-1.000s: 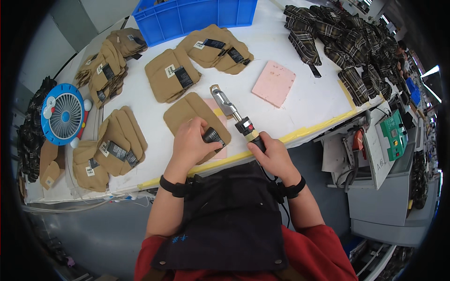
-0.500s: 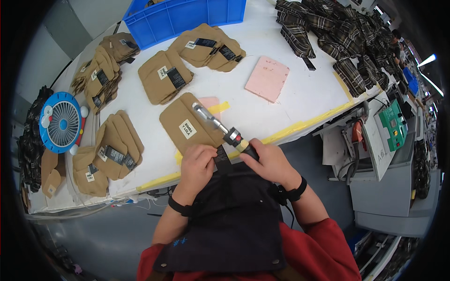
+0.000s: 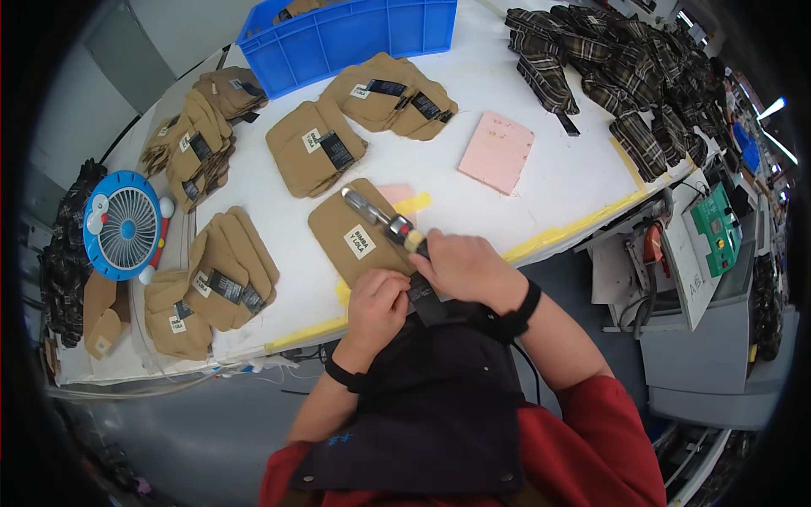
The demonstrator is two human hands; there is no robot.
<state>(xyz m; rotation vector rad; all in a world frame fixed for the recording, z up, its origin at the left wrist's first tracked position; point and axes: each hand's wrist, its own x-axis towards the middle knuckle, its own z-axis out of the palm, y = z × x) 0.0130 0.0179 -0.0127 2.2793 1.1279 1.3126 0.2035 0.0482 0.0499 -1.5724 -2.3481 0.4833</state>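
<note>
The left hand (image 3: 377,313), fingers bunched, pinched the cloth (image 3: 336,230)'s near edge; the right hand (image 3: 470,267) curled round the tool (image 3: 395,225). Keeping the cloth flat seemed wise.

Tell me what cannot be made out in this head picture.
Head view: handle of the metal tool, mostly covered by the right hand.
Head view: lower edge of the tan piece beneath the tool, partly hidden by the left hand.
Head view: most contents of the blue bin, hidden by its wall, cut off above.
Head view: dark heap, partly behind the fan.
</note>
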